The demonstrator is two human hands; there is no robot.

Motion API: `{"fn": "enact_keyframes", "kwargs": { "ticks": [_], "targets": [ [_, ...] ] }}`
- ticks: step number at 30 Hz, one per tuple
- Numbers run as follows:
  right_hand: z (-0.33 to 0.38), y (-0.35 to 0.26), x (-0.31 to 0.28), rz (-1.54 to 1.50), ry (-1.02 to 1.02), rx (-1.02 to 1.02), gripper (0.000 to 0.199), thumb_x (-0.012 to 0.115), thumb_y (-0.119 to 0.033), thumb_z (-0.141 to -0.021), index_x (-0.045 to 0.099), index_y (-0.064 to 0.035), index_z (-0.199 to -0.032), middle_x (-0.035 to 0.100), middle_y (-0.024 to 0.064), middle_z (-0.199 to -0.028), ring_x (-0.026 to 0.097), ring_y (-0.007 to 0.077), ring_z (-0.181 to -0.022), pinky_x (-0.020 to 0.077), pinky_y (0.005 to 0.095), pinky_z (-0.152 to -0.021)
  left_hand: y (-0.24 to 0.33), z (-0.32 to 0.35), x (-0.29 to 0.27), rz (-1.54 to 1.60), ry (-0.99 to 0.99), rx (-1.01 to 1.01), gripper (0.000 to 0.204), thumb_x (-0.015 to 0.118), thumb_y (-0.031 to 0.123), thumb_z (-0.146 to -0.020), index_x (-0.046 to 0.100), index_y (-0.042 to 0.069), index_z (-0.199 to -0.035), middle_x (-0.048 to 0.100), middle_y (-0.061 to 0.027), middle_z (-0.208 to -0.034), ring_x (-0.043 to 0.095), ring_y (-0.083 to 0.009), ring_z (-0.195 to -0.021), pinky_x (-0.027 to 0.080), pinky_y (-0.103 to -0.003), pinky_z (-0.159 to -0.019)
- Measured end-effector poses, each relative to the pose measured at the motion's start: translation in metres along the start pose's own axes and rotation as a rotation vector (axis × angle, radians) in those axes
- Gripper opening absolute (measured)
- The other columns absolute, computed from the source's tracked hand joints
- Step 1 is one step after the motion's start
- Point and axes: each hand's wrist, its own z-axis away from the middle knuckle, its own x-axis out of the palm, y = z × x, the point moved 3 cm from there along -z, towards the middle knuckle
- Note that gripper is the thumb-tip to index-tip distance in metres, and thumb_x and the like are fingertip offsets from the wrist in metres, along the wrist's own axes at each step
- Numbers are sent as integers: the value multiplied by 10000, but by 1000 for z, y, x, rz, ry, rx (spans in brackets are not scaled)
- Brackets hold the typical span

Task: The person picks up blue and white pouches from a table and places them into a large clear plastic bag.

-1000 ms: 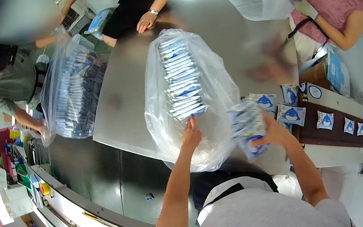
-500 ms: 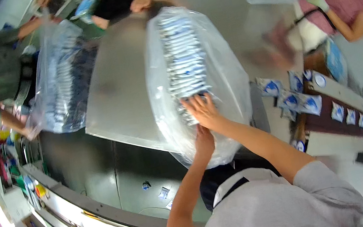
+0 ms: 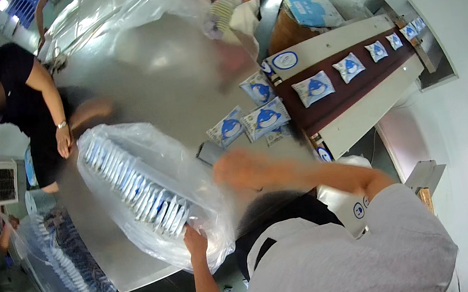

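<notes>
A clear plastic bag (image 3: 205,198) lies on the metal table, holding a long row of flat white-and-blue packets (image 3: 135,182) stood on edge. At the near end of this row is my left hand (image 3: 195,240), its fingers folded in against the last packets; what they grip is hidden. My right hand (image 3: 235,169) is smeared by motion above the bag's right side, so its fingers cannot be read. Just beyond it, loose sealed packets with a blue whale-like picture, such as this packet (image 3: 267,118), lie on the table at the conveyor's end.
A dark red conveyor belt (image 3: 355,87) carries spaced packets at the right. A co-worker in black (image 3: 29,101) stands at the far left edge. A gloved hand (image 3: 223,11) holds plastic film (image 3: 128,8) across the table. Another filled bag (image 3: 64,263) is at the left.
My right hand has left the packet row and moved right, toward the loose packets. My left hand stays at the row's near end. The view has turned to the right.
</notes>
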Motion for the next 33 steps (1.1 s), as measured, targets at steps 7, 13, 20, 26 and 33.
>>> {"fn": "enact_keyframes", "kwargs": {
  "ticks": [7, 13, 20, 26, 33],
  "targets": [
    [240, 295, -211, 669, -385, 723, 419, 586, -38, -758, 526, -175, -1149, 514, 53, -1207, 470, 248, -1172, 441, 450, -883, 27, -9, -12, 58, -79, 11, 427, 606, 155, -763, 480, -47, -1118, 592, -272, -945, 585, -432, -844, 468, -492, -737],
    [237, 308, -192, 494, -911, 775, 565, 798, -296, -570, 561, -137, -1057, 524, 37, -1111, 452, 292, -1149, 386, 462, -919, 24, 8, -15, -39, 14, -20, 311, 641, 176, -749, 549, -30, -963, 614, -235, -843, 593, -421, -772, 473, -492, -676],
    [95, 271, -74, -202, -747, 172, 579, 795, -365, -573, 577, 32, -934, 549, 183, -1064, 497, 327, -1059, 401, 385, -896, 23, 1, -6, 10, 85, 36, 376, 633, 207, -774, 571, -15, -1070, 618, -221, -757, 606, -402, -718, 484, -472, -649],
    [74, 226, -16, -58, -1002, 723, 893, 833, -526, -446, 539, 2, -1103, 499, 224, -1191, 466, 353, -1146, 377, 527, -893, 16, 11, -6, -116, 97, -1, 284, 625, 204, -772, 582, -6, -959, 614, -220, -749, 604, -411, -715, 477, -490, -632],
    [131, 146, -11, 116, -746, 716, 977, 823, -416, -487, 416, -22, -1282, 483, 221, -1194, 489, 395, -1086, 397, 489, -913, 38, 1, -20, 6, 37, -45, 332, 589, 168, -786, 513, -16, -1051, 610, -251, -826, 596, -432, -765, 476, -505, -664]
  ]
}}
